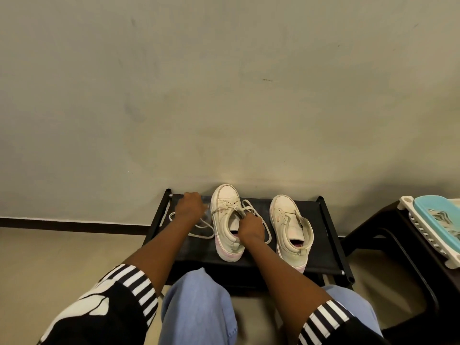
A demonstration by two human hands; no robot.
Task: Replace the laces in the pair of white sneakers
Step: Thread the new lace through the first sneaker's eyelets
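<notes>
Two white sneakers stand toes-away on a low black rack (321, 245). The left sneaker (225, 215) has a loose cream lace (199, 229) threaded through its lower eyelets, with loops trailing to both sides. My left hand (190, 206) is out to the left of that shoe, fingers curled at the lace's left strand. My right hand (250, 229) sits over the shoe's opening and pinches the lace near the eyelets. The right sneaker (290, 227) shows no lace and its tongue is open.
A grey wall stands right behind the rack. A dark stool (388, 235) at the right carries a white and blue basket (433, 225) with pale laces inside. My knees in blue jeans (199, 302) are just in front of the rack.
</notes>
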